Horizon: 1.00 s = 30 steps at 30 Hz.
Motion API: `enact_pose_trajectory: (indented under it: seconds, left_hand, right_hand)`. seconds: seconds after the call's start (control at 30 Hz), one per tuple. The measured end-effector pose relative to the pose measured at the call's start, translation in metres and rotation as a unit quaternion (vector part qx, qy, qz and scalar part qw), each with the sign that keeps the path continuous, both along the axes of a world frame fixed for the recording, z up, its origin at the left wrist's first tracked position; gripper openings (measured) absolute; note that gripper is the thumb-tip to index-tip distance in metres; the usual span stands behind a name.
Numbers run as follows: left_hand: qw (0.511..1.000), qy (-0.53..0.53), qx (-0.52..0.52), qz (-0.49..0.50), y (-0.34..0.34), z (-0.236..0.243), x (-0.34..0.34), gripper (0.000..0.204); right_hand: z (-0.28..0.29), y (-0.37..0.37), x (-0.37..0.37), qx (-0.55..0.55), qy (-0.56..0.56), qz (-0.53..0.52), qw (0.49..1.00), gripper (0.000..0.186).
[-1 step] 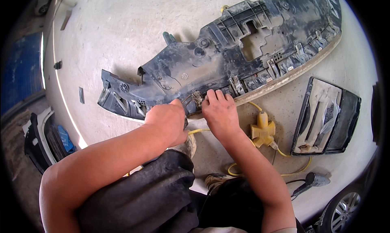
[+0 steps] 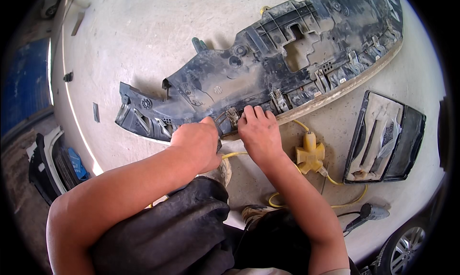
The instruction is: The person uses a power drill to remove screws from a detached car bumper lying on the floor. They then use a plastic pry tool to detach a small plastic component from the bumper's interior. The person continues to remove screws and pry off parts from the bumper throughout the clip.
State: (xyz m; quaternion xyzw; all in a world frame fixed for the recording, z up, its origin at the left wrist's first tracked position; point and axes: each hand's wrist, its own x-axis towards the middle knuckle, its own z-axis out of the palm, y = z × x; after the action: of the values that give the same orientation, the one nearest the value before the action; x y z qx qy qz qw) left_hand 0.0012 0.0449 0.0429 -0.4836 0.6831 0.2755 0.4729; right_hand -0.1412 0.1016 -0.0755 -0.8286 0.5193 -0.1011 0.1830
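A long, dusty black plastic car bumper [image 2: 215,90] lies on the concrete floor, slanting from the near left to the far right. Its near edge is a pale strip, with metal clips along it. My left hand [image 2: 195,141] is closed in a fist against this near edge, left of the middle. Something dark shows beside the fist, mostly hidden by it, and I cannot make it out. Just to the right, my right hand [image 2: 260,128] grips the bumper's edge, its fingers bent over the top and the thumb out of sight.
A yellow power splitter [image 2: 310,153] with a yellow cord lies right of my right forearm. Beyond it is an open black case [image 2: 372,140]. A grey heat gun [image 2: 373,211] rests near a car wheel [image 2: 405,248]. More car parts [image 2: 55,162] stand at the left.
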Motion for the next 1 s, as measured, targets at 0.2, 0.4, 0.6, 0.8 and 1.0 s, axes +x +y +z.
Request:
enact_pose_trajectory:
  seconds: [0.2,0.4,0.6,0.8,1.0]
  left_hand:
    - [1.0,-0.004,-0.001,0.003,-0.0001,0.0002,-0.0015,0.062]
    - [1.0,0.001,-0.002,0.002,-0.0013,0.0026,-0.0035,0.062]
    - [1.0,0.004,0.0,0.003,-0.0009,0.0005,-0.0021,0.063]
    - [1.0,0.002,0.001,0.001,-0.0014,0.0002,-0.0025,0.063]
    - [1.0,0.014,-0.005,-0.013,0.0001,-0.003,0.0013,0.063]
  right_hand:
    - [0.0002,0.0005,0.001,0.007,0.004,-0.002,1.0,0.002]
    - [0.0025,0.0001,0.0006,0.013,0.011,0.002,1.0,0.003]
    - [0.0007,0.0003,0.002,0.008,0.006,-0.002,1.0,0.002]
    - [0.0016,-0.0001,0.0015,0.0,0.002,-0.005,1.0,0.003]
    - [-0.0004,0.0006,0.0021,-0.001,0.002,-0.006,1.0,0.003]
